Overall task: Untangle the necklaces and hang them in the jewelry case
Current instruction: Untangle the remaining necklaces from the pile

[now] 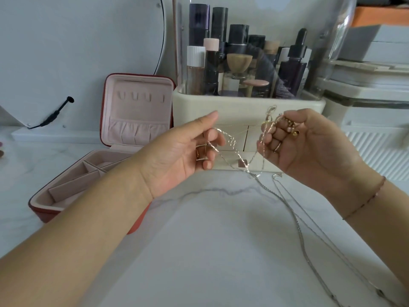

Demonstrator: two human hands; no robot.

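Tangled thin chains, the necklaces [238,151], stretch between my two hands above the white marble table [210,251]. My left hand [183,151] pinches one twisted gold strand between thumb and fingers. My right hand [303,147] grips a bunch of gold chain and small gold pieces in curled fingers. Silver strands [296,220] hang from the tangle and trail over the table toward the lower right. The jewelry case [124,134], red outside and pink inside, stands open at the left, its upright lid showing a row of hooks [141,97] and a gathered pocket.
A cream cosmetics organiser [245,107] with small drawers and a clear cover full of bottles stands right behind my hands. A round mirror [77,52] with a black cable is at the back left. White storage boxes [376,74] stack at the right.
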